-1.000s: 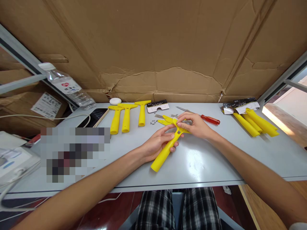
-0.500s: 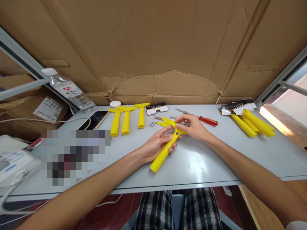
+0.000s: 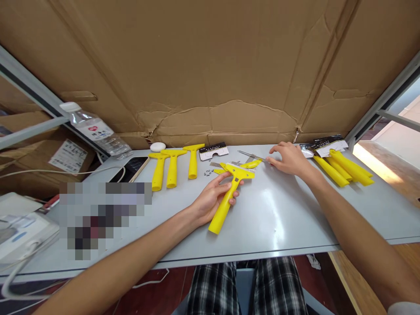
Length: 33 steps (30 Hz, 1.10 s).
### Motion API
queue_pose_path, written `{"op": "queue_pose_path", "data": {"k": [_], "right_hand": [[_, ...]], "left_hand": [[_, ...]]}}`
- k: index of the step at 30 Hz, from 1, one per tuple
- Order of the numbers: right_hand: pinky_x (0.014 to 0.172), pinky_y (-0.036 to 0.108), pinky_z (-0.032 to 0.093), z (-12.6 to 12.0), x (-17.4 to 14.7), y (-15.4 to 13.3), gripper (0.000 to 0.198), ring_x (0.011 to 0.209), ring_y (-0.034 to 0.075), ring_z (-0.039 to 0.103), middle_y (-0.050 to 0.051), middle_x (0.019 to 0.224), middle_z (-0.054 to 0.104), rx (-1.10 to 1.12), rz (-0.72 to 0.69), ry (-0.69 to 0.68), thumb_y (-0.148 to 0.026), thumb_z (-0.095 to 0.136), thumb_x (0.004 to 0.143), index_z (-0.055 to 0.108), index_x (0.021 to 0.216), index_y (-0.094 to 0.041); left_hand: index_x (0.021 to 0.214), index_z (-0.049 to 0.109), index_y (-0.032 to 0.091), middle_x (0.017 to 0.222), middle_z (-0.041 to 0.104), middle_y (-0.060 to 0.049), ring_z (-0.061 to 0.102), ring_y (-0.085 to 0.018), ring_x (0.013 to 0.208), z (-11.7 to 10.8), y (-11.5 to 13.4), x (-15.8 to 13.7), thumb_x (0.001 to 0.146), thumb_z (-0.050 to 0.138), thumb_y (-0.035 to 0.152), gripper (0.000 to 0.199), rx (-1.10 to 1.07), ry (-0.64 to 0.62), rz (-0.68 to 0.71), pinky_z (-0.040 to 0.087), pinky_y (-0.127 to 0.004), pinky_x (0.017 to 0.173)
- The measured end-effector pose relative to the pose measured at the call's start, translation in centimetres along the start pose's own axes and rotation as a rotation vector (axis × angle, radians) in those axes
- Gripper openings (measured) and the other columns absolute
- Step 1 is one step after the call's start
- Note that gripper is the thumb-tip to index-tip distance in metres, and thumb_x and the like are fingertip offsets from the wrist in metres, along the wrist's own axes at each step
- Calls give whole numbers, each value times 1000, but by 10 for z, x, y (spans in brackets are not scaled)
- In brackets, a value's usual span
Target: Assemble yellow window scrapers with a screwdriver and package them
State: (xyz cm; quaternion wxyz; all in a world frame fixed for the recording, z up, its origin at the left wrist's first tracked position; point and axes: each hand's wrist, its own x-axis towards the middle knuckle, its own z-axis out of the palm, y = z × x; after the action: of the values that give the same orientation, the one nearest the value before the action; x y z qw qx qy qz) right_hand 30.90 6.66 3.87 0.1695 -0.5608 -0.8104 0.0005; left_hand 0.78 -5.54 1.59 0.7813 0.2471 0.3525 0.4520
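My left hand (image 3: 210, 201) is wrapped around the handle of a yellow scraper (image 3: 223, 208), its wide head pointing away from me. Over the screwdriver (image 3: 252, 155) lies my right hand (image 3: 288, 159), fingers curled around its handle, which they hide; the metal shaft sticks out to the left. Just beyond the scraper head rest a loose yellow head piece (image 3: 252, 164) and a thin metal blade (image 3: 215, 164). Several small metal screws or nuts (image 3: 208, 173) are scattered left of them.
Yellow scraper handles (image 3: 172, 170) lie at the back left near a black-and-white card (image 3: 214, 151). Packaged scrapers (image 3: 334, 168) are at the right. A phone (image 3: 134, 168), a plastic bottle (image 3: 100, 131) and a white round object (image 3: 158, 147) line the left; cardboard (image 3: 223, 65) walls the back.
My right hand has left the scraper head and moved right onto the screwdriver handle. The scraper, still in my left hand, has turned more upright, its head showing.
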Motion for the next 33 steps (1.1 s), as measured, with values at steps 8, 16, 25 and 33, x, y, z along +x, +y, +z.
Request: {"op": "queue_pose_path", "data": {"k": [8, 16, 25, 33], "right_hand": [[79, 38, 58, -10, 3, 44, 68, 94, 28, 77, 10, 118, 83, 151, 96, -415, -60, 84, 85, 73, 142, -25], [80, 38, 59, -27, 0, 31, 41, 87, 25, 76, 6, 101, 84, 461, 30, -121, -40, 90, 79, 73, 114, -25], [66, 44, 64, -37, 3, -4, 52, 69, 23, 75, 1, 87, 75, 1138, 45, 550, -57, 95, 80, 54, 99, -32], [66, 43, 63, -31, 1, -10, 59, 77, 25, 79, -1, 88, 74, 1181, 55, 467, -69, 89, 81, 46, 100, -32]], "left_hand": [[138, 53, 24, 122, 75, -12, 67, -12, 74, 4, 4, 1, 95, 68, 4, 49, -35, 149, 112, 54, -20, 59], [135, 53, 25, 121, 75, -11, 66, -12, 74, 7, 4, -1, 97, 66, 3, 46, -25, 158, 109, 53, -20, 59], [139, 55, 25, 121, 75, -12, 65, -12, 75, 7, 2, 0, 98, 67, 5, 48, -1, 132, 122, 53, -20, 60], [140, 56, 22, 122, 75, -13, 66, -12, 73, 11, 1, -3, 98, 64, 4, 47, 32, 155, 127, 53, -21, 58]]}}
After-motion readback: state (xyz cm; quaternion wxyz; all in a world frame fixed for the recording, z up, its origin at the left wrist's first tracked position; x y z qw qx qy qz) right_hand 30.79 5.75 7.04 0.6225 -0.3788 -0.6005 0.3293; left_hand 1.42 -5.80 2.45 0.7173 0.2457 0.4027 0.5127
